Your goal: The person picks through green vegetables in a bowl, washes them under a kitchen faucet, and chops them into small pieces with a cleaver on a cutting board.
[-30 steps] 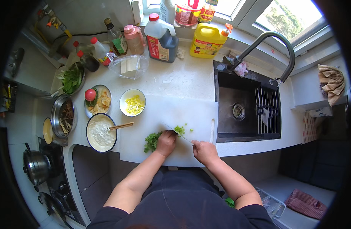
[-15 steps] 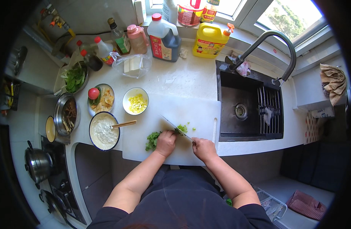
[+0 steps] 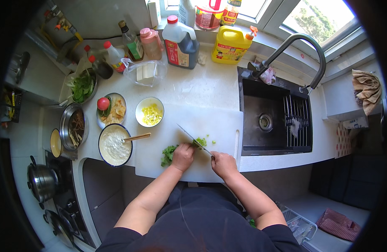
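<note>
My right hand (image 3: 224,164) is closed round the handle of a kitchen knife (image 3: 189,136), whose blade points away to the left over the white cutting board (image 3: 210,119). My left hand (image 3: 183,157) has its fingers curled down on a bunch of leafy green herbs (image 3: 168,155), right beside the blade. The leaves stick out to the left of that hand; its fingertips and the stems under them are mostly hidden. Chopped green bits (image 3: 202,142) lie against the far right side of the blade, a few scattered apart.
Left of the board stand a bowl of white flour-like mixture (image 3: 113,147) with chopsticks, a bowl of yellow pieces (image 3: 151,114) and a plate with a tomato (image 3: 103,103). Bottles and a blue-labelled-free dark jug (image 3: 180,48) line the back. A black sink (image 3: 254,113) is at right.
Almost nothing differs. My right hand and the knife handle have shifted very slightly to the left; my left hand stays on the herbs.
</note>
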`<state>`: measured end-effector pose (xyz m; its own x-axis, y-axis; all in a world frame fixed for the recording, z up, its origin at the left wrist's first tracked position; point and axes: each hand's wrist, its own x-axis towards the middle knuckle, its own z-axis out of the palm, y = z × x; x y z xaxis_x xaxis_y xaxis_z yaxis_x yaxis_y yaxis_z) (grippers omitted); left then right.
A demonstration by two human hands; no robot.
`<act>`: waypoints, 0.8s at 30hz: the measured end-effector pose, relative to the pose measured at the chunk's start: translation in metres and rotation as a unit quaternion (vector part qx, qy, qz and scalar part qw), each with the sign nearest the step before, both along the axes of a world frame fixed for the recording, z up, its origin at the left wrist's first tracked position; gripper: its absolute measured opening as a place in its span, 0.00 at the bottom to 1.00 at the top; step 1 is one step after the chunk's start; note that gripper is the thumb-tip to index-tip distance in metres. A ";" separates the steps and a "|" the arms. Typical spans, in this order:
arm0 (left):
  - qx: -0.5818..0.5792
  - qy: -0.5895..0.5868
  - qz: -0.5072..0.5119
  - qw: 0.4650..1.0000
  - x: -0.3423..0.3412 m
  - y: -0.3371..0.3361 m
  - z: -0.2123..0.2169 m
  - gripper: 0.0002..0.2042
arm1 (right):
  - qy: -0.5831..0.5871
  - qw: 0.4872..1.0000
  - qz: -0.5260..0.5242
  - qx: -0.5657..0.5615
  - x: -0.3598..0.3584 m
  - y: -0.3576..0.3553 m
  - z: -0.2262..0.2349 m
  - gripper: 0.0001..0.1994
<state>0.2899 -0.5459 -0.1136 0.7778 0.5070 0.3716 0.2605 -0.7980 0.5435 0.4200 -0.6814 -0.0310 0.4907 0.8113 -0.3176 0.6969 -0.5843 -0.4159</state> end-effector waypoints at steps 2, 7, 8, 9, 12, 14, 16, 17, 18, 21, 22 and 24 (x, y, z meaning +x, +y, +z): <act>-0.002 -0.002 0.007 1.000 0.000 -0.001 0.002 0.07 | -0.001 1.000 0.005 -0.006 -0.001 -0.003 0.014 0.11; 0.010 0.004 0.004 1.000 0.000 0.000 0.005 0.07 | -0.007 0.999 0.014 -0.033 -0.004 -0.005 0.012 0.11; 0.009 -0.004 0.002 1.000 0.002 0.000 0.006 0.07 | -0.010 1.000 0.010 -0.024 -0.005 -0.003 0.002 0.11; 0.008 -0.013 -0.001 1.000 0.003 -0.001 0.007 0.07 | -0.013 1.000 0.005 -0.016 -0.005 -0.002 -0.003 0.11; 0.006 -0.007 0.006 1.000 0.001 -0.001 0.001 0.06 | -0.009 1.000 0.006 -0.014 -0.004 0.004 -0.001 0.11; 0.003 -0.011 0.009 1.000 0.000 -0.001 -0.001 0.06 | 0.001 1.000 0.005 0.007 -0.003 -0.002 0.002 0.11; 0.003 -0.007 0.012 1.000 -0.001 -0.001 -0.001 0.06 | 0.001 1.000 0.009 0.008 -0.003 -0.005 0.009 0.11; 0.004 -0.002 0.014 1.000 -0.001 -0.001 -0.001 0.06 | -0.004 1.000 0.014 -0.001 -0.004 -0.006 0.014 0.11; 0.005 0.004 0.017 1.000 -0.002 -0.001 -0.001 0.06 | -0.008 1.000 0.018 -0.011 -0.005 -0.007 0.016 0.11; 0.015 -0.003 0.015 1.000 0.001 -0.001 0.002 0.06 | -0.004 0.999 0.033 -0.038 -0.006 -0.002 0.004 0.11; 0.015 -0.009 0.013 1.000 0.001 0.000 0.002 0.06 | -0.008 0.999 0.025 -0.026 -0.008 0.001 0.001 0.11; 0.015 -0.023 0.008 1.000 0.002 -0.001 0.003 0.05 | -0.015 1.000 0.010 -0.003 -0.009 0.006 -0.004 0.11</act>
